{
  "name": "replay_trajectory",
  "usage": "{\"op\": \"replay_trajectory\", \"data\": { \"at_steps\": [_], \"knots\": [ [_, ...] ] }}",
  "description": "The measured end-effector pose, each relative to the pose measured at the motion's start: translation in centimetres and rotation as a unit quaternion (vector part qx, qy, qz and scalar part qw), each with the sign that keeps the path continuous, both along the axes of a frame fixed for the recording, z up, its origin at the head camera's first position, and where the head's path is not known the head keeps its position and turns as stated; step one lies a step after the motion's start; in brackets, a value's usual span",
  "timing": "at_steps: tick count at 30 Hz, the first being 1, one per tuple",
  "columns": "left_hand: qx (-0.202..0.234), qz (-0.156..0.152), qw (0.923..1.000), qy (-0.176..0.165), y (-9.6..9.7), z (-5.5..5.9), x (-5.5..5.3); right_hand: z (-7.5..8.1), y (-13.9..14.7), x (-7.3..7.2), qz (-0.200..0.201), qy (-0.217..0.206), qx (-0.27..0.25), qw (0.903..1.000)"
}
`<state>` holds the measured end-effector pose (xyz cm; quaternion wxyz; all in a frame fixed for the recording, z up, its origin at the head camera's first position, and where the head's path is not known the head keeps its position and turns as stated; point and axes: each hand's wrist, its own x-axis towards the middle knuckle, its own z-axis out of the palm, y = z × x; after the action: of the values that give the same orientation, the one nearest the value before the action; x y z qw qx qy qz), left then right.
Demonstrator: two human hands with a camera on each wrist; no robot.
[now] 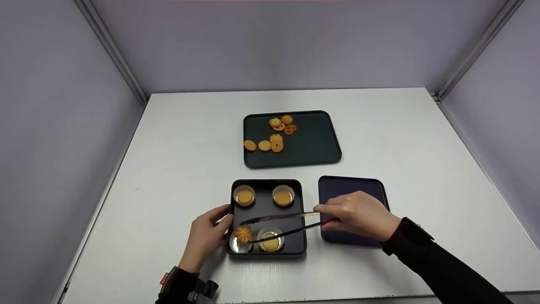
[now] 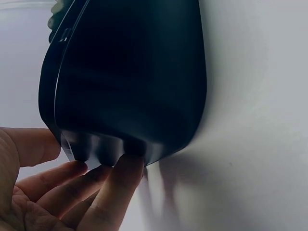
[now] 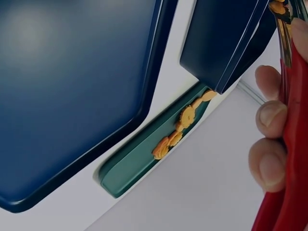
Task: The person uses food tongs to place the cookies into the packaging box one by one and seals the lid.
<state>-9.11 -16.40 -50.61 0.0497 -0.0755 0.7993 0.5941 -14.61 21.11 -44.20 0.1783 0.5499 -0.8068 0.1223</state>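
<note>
A black square baking tin [image 1: 266, 217] stands at the front, with paper cups in its corners. My left hand [image 1: 207, 236] touches its left wall with the fingertips, and the thumb lies at the rim; the left wrist view shows these fingers [image 2: 118, 192] against the outer wall. Red-handled tongs [image 3: 294, 139] are gripped in my right hand [image 1: 358, 215]. Their arms reach left across the tin. At their tips a flower-shaped cookie [image 1: 243, 233] sits over the silvery front-left paper cup [image 1: 241, 247]. Pale yellow round cookies lie in the front-right cup [image 1: 271, 240] and both back cups.
Behind the tin lies a dark green tray [image 1: 312, 141] with several cookies and pretzels on its left half. A dark blue lid or shallow tray [image 1: 350, 185] lies right of the tin, under my right hand. Grey walls enclose the white table [image 1: 147, 190].
</note>
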Motion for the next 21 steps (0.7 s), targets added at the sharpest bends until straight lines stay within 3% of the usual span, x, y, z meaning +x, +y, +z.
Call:
{"op": "replay_trajectory", "data": {
  "at_steps": [21],
  "knots": [
    [-0.007, -0.005, 0.9999, 0.006, -0.06, -0.21, 0.07, -0.41, -0.77, 0.07, -0.007, 0.003, 0.034, 0.9994]
  ]
}}
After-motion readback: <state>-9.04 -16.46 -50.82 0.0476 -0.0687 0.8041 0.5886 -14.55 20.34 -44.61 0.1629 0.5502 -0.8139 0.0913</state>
